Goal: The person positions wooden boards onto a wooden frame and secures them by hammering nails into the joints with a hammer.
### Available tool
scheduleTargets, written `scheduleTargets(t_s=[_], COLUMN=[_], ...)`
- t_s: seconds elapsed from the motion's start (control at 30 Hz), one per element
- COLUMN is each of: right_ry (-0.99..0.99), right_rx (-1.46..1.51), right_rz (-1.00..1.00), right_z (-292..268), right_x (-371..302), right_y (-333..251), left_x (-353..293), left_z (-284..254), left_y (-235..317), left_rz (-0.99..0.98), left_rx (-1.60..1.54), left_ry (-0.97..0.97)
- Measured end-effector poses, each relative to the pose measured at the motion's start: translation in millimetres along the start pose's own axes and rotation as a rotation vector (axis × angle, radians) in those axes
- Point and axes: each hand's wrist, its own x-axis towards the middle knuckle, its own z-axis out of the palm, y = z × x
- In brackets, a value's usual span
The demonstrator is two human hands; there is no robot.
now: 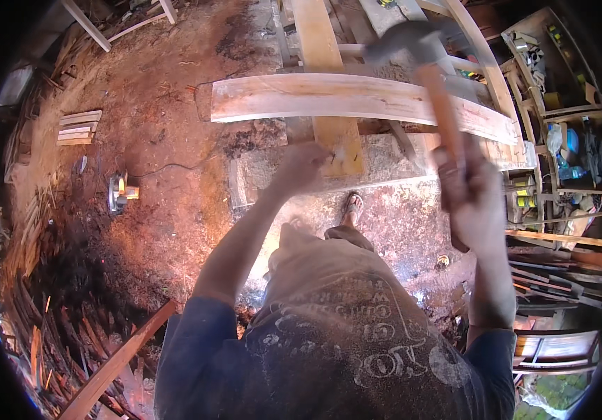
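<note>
On dusty bench: yellowish board. Reddish floor, cluttered shelves right.

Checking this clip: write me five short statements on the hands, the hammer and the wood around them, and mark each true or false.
1. The right hand grips a hammer. True.
2. The hammer's head rests on the ground. False: it is held up in the air, blurred.
3. The pale plank lies across the yellowish board. True.
4. The left hand is high on the shelves at the right. False: it is by the near end of the yellowish board.
5. The stack of short wood pieces lies on the ground to the person's left. True.
</note>
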Motion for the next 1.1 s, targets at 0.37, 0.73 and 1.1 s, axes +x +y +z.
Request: scheduleTargets(t_s=[0.37,0.73,1.1], right_ry=[-0.213,-0.351,0.032], right_rx=[-0.189,-0.144,-0.025], right_rz=[0.118,0.353,0.33], right_z=[50,88,-6], right_x=[-30,-47,-38], right_y=[56,75,84], left_x=[43,51,36], left_z=[1,-4,-1], left_y=[-7,-6,-7], left_rz=[-0.664,-0.698,-0.477], left_rx=[-0.321,-0.306,0.102], left_ry=[0.027,-0.058,-0.021])
